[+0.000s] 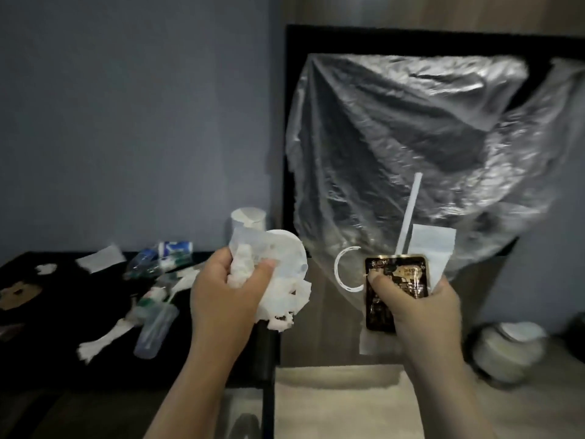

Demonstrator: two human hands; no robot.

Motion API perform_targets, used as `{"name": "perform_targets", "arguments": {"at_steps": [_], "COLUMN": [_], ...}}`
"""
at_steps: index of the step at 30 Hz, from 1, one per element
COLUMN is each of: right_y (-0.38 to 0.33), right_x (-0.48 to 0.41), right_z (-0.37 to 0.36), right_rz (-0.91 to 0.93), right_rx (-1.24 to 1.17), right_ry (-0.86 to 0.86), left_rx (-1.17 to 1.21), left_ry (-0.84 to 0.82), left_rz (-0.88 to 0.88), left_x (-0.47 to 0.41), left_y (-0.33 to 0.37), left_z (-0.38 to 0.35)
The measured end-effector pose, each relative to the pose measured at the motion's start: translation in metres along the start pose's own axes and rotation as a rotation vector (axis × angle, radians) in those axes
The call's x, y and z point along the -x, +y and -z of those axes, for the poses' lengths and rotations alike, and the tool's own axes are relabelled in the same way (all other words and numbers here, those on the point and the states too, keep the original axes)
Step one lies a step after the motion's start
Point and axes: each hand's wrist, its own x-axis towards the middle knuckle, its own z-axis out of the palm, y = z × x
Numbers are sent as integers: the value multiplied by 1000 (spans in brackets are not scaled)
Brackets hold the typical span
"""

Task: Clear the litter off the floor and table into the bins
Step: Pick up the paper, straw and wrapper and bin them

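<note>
Right of the desk [38, 343], the bag [395, 137] is hanging nearest the right hand [421, 308], fingers [381, 285] pinching a sachet [399, 277]; left hand [221, 299] is gripping tissue [243, 267].

Print on the black packet [406, 275] is unreadably blurred; the plastic bag [395, 128] runs off the right edge.
</note>
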Motion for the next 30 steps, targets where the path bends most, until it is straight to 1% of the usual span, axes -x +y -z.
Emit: {"name": "perform_targets", "arguments": {"at_steps": [4,9,14,17,20,23,30], "right_y": [-13,-25,-28,-18,-6,4,13], "right_x": [-54,-108,-137,-146,-158,-181,-280], "right_z": [103,244,364,423,465,491,516], "right_rz": [44,78,104,70,29,29,44], "right_rx": [58,140,181,183,194,202,258], "right_ry": [158,372,593,753,871,964,1040], "left_rx": [92,172,211,237,252,265,265], "left_ry": [-129,-349,-596,-693,-776,-852,-954], "left_rz": [-44,-32,28,29,32,29,-60], "left_x": [28,78,124,146,160,159,114], "left_y": [20,43,62,64,61,58,60], "left_z": [-118,-270,-396,-459,-512,-563,-686]}}
